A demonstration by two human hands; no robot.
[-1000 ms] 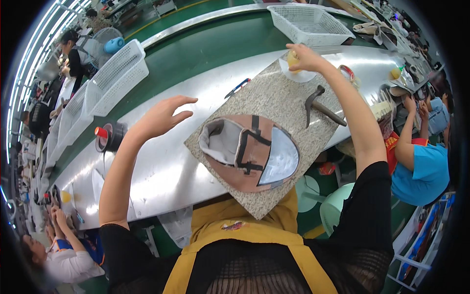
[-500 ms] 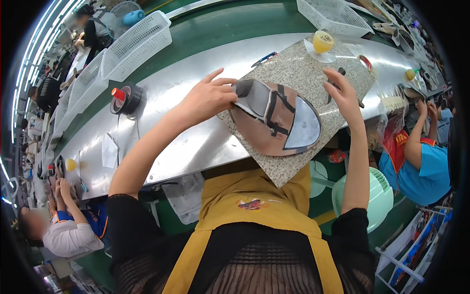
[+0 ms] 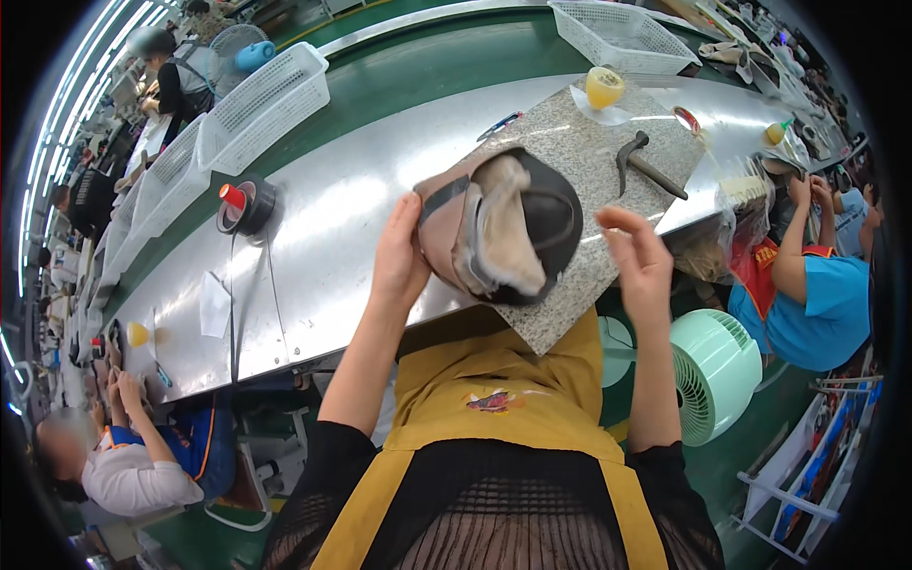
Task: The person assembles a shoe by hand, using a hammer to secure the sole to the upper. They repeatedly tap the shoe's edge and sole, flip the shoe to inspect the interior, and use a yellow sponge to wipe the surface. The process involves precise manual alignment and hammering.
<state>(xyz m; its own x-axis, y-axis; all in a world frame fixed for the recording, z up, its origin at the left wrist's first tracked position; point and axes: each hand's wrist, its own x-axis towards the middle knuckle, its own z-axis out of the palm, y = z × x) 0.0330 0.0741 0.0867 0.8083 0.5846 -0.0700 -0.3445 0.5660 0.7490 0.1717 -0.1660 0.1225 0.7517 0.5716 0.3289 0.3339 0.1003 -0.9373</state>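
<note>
My left hand (image 3: 404, 252) grips a shoe upper (image 3: 556, 223) by its brown left side, fingers behind it and thumb along the edge. The upper has brown and black outer material, and pale fleece lining fills its opening. It is held up over a speckled stone slab (image 3: 594, 261). Just right of the upper, my right hand (image 3: 638, 258) is in the air with its fingers loosely bent and apart, holding nothing. A hammer (image 3: 655, 174) with a dark head lies on the slab beyond my right hand.
On the slab's far end stands a yellow pot (image 3: 604, 87). A tape roll (image 3: 686, 120) lies near it, and a pen (image 3: 501, 124) lies by the slab. A black reel (image 3: 249, 204) sits left on the metal table (image 3: 313, 275). A green fan (image 3: 717, 375) stands at right. Co-workers sit both sides.
The upper, which lay on the slab with its taped underside showing, is now lifted and turned so its fleece lining shows. My right hand has moved away from the hammer, toward me.
</note>
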